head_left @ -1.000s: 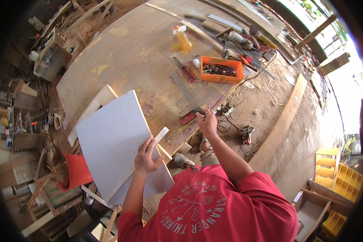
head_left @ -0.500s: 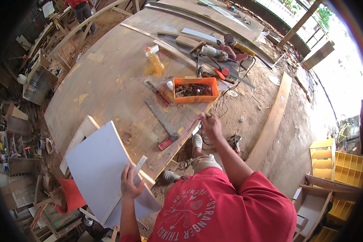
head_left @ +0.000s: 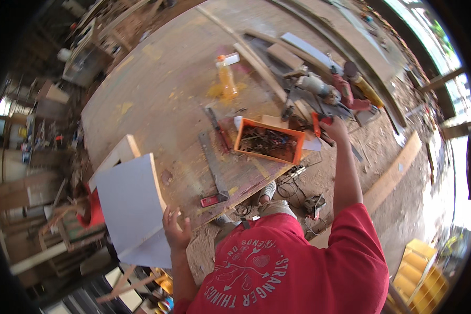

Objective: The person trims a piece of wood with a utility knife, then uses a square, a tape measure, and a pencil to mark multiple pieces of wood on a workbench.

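Note:
My left hand [head_left: 177,230] is at the near edge of a white-faced wooden panel [head_left: 128,206], fingers apart and slightly bent. The panel stands tilted at the table's left corner, against a pale wooden frame [head_left: 133,145]. My right arm stretches forward past an orange bin [head_left: 269,155] full of small hardware. At the bin's far right corner, my right hand [head_left: 337,130] reaches a red-orange handled tool [head_left: 315,124]. Blur and the hand's own back hide whether its fingers grip it. A square [head_left: 213,170] with a red handle lies on the table.
Power tools [head_left: 319,88] crowd the table's right side beside wood offcuts [head_left: 285,55]. An orange-capped bottle [head_left: 226,78] stands mid-table near a red-handled tool [head_left: 220,131]. Cables [head_left: 293,180] lie on the ground by my feet, and a long plank [head_left: 395,170] lies to the right.
My right hand has moved forward and right from the table's edge to the tools beyond the orange bin. My left hand has slid off the panel's face to its edge. The view has turned.

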`<state>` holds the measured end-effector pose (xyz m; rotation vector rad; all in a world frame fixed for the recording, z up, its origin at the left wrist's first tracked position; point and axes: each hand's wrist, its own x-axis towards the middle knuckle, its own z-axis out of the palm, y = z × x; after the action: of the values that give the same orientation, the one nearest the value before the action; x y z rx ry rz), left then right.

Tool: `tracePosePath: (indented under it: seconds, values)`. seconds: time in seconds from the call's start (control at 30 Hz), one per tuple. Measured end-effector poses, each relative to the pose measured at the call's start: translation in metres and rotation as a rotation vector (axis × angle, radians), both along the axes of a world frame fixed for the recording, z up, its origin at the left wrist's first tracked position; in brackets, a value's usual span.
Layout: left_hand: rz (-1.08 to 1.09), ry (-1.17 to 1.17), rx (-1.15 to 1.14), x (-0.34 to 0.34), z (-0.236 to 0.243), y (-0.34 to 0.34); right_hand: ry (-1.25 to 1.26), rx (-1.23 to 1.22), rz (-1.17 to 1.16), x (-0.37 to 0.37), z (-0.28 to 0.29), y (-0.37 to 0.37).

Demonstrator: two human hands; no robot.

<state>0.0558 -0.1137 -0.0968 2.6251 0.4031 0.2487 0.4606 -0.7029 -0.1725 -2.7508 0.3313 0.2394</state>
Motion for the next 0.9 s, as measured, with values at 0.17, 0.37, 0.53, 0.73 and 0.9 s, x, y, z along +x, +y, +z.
tracePosePath:
  seconds: [0.17,0.37,0.53,0.73,0.9]
  values:
    - [0.069,0.007,0.013,-0.020,0.000,-0.036,-0.010,0.089,-0.007,0.007,0.027,0.022]
    - [0.095,-0.024,-0.103,-0.020,0.032,-0.066,-0.579,0.645,0.142,-0.042,0.099,0.098]
    - [-0.052,-0.110,-0.283,-0.001,0.065,-0.073,-0.657,0.543,0.522,-0.129,0.166,0.210]
    - [-0.225,-0.186,-0.461,-0.010,0.107,-0.056,-0.176,1.078,0.741,-0.280,0.186,0.359]
    - [-0.195,-0.031,-0.720,-0.056,0.076,-0.009,0.162,1.021,0.619,-0.375,0.150,0.432]
